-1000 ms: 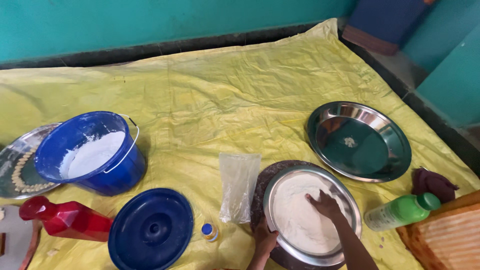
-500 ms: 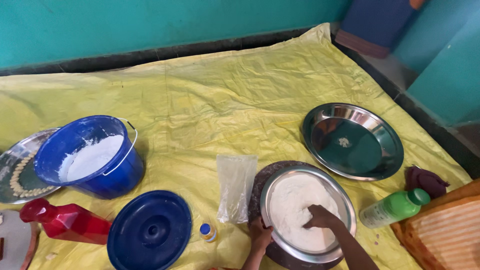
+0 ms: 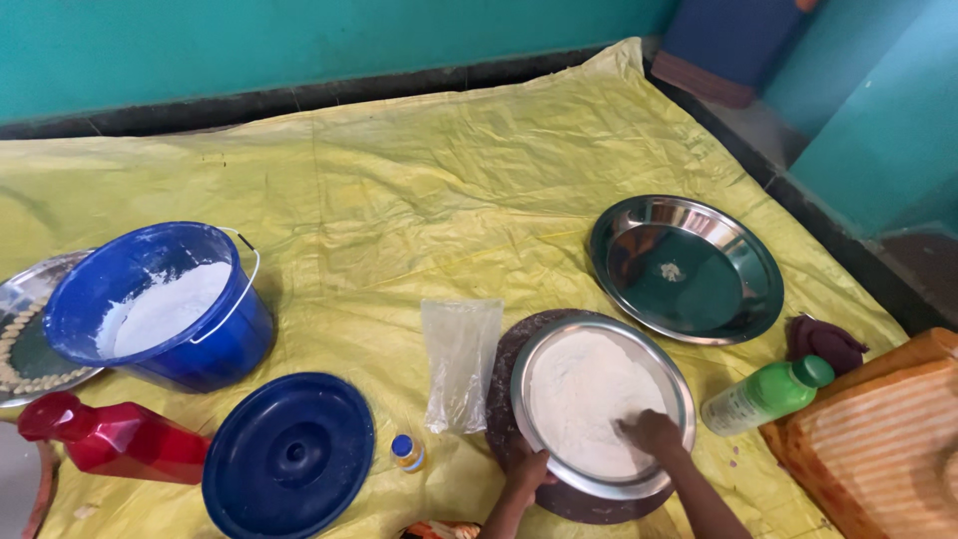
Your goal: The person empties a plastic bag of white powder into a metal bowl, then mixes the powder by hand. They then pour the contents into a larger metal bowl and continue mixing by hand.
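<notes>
While I look down over the yellow sheet point(image 3: 399, 200), I see my right hand point(image 3: 651, 434) resting in the white flour point(image 3: 589, 399) inside the steel plate point(image 3: 529, 369), fingers curled down into the powder; whether they pinch any of it I cannot tell. My left hand point(image 3: 526, 469) grips the near rim of that plate, which sits on a dark round board point(image 3: 499, 399) near the bottom edge of the view. Just left of the plate lies a clear plastic bag point(image 3: 460, 364), with a small blue-capped bottle point(image 3: 406, 452) below it. Further left are a blue lid point(image 3: 288, 456), a blue bucket point(image 3: 160, 304) of flour and a red bottle point(image 3: 115, 439). An empty-looking steel dish point(image 3: 686, 268) and a green bottle point(image 3: 766, 395) lie to the right.
</notes>
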